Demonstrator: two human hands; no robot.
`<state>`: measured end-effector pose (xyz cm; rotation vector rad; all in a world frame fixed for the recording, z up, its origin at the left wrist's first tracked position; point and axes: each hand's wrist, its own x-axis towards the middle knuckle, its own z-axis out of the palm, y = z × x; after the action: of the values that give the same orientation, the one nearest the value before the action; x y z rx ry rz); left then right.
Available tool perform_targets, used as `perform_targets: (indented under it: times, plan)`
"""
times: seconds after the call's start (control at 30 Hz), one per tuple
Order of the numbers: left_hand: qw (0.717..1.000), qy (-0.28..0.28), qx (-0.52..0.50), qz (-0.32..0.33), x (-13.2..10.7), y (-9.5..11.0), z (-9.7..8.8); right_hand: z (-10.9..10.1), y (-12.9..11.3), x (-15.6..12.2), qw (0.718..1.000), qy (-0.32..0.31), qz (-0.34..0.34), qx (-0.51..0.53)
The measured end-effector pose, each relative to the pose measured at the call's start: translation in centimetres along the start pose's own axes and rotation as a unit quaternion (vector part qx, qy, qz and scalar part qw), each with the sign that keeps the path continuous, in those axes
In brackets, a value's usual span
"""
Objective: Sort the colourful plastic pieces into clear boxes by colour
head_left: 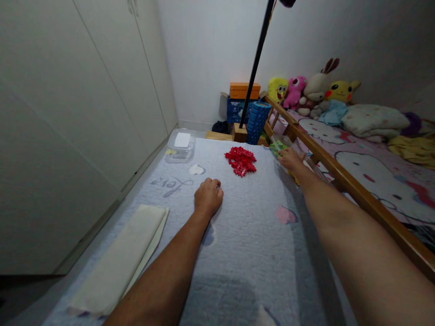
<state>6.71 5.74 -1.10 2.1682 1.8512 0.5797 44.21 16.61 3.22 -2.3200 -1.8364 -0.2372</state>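
My left hand (208,197) rests on the pale blue cloth, fingers curled under; whatever they may hold is hidden. To its upper right lies a pile of red interlocking plastic pieces (240,160). At the far right edge, my right hand (291,158) is closed at the near side of a clear plastic container (282,138), its fingertips partly hidden. Green pieces (277,147) show inside that container. Yellow pieces (294,178) are partly visible below my right wrist. A lidded clear box (181,146) with a white label stands at the far left and has some yellow inside.
A folded cream cloth (129,253) lies on the left. Along the right runs a wooden bed rail (316,145), with plush toys (316,93) behind it. Beyond the far edge stand a black pole (256,63), a blue foam roller (258,122) and an orange box (244,90).
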Motion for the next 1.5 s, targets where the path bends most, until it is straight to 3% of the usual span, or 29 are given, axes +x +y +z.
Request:
perform_targets:
  times: [0.33, 0.63, 1.1, 1.3, 1.5]
  plan:
    - [1.000, -0.004, 0.002, -0.003, 0.1, 0.0, -0.1, -0.3, -0.1, 0.6, 0.998, -0.030, 0.032, -0.049]
    - [1.000, -0.003, -0.001, 0.000, 0.1, 0.1, 0.0, 0.1, 1.4, 1.1, 0.997, -0.042, 0.040, -0.054]
    - [1.000, 0.002, -0.001, -0.001, 0.1, 0.0, 0.1, -0.8, 1.0, 0.0, 0.999, -0.016, 0.033, -0.026]
    - [1.000, -0.006, 0.001, -0.007, 0.1, 0.1, -0.1, -1.4, -2.1, -0.5, 1.000, 0.013, -0.013, 0.007]
    - [1.000, -0.002, -0.001, 0.000, 0.0, 0.1, -0.1, 1.1, -8.5, -1.6, 0.989, -0.020, -0.052, 0.140]
